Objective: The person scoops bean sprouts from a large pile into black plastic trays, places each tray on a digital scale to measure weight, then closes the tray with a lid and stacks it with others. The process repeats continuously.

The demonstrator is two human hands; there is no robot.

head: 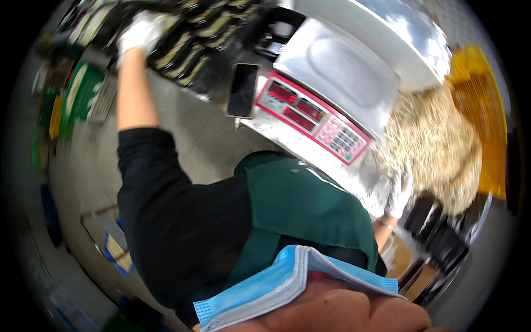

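My left hand (143, 31), in a white glove, reaches to the far left among black trays (178, 52) filled with pale strips of food. It lies at one of these trays; blur hides whether its fingers grip it. Near the right end of the table, my right hand (400, 189), gloved too, rests against the edge of a large heap of thin, pale, shredded food (431, 141), fingers extended. Between the hands stands a red digital scale (313, 118) with a bare steel weighing plate (338, 72) and lit red displays.
A dark smartphone (243, 90) lies left of the scale. Behind it is a large shiny metal container (398, 37). A yellow plastic crate (483, 120) stands beyond the heap. Stacked black trays (444, 245) sit at lower right. Green crates (81, 97) stand at left.
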